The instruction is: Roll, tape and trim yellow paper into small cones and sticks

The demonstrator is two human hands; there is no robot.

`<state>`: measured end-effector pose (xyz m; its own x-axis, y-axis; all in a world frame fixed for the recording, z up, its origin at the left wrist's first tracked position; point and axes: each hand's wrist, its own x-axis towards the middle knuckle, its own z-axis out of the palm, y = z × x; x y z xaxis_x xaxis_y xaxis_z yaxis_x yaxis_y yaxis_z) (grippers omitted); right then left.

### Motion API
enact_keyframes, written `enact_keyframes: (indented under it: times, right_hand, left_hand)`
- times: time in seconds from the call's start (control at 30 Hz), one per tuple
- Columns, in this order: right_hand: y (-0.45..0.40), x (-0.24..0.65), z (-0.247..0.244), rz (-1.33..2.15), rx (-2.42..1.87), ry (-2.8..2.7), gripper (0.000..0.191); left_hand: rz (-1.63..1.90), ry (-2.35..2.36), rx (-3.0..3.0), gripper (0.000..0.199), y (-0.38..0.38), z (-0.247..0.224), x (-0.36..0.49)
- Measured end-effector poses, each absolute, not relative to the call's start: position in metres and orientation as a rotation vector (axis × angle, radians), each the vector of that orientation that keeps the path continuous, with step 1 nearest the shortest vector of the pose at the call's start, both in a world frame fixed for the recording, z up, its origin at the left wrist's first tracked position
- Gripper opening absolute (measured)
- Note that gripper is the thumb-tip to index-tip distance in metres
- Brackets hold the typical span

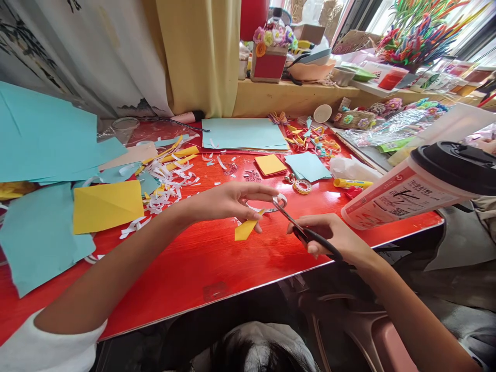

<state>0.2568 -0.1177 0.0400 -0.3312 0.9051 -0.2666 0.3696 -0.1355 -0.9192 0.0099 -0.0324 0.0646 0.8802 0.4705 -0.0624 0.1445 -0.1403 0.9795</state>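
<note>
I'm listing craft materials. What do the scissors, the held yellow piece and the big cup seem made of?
Scissors: shiny grey blades suggest steel; smooth black handles, probably plastic. Yellow piece: flat, matte, crisp-edged, likely paper. Cup: smooth printed wall, paper or plastic unclear; glossy black lid, probably plastic.

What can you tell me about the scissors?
The scissors have black, plastic-looking handles and slim, metallic blades. The right hand grips the handles over the red tabletop, blades slanting away and leftward. Their tips overlap a curled white strip by the left hand; contact and blade opening are unclear.
</note>
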Motion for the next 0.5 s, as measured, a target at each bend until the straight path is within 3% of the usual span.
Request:
enact_keyframes:
  times: [0.2,0.33,0.5]
  right_hand:
    - [-0.12,0.257,0.045,1.166,-1.512,-2.016,0.049]
    - [-0.131,0.254,0.049,0.789,-1.631,-2.203,0.064]
    - [-0.128,0.256,0.041,0.74,-1.436,-1.805,0.061]
  left_hand:
    - [0.318,0.485,1.733,0.05,-0.031,0.066,0.009]
    - [0.368,0.529,1.738,0.047,-0.028,0.067,0.004]
    - [0.349,0.517,1.712,0.048,-0.027,0.063,0.005]
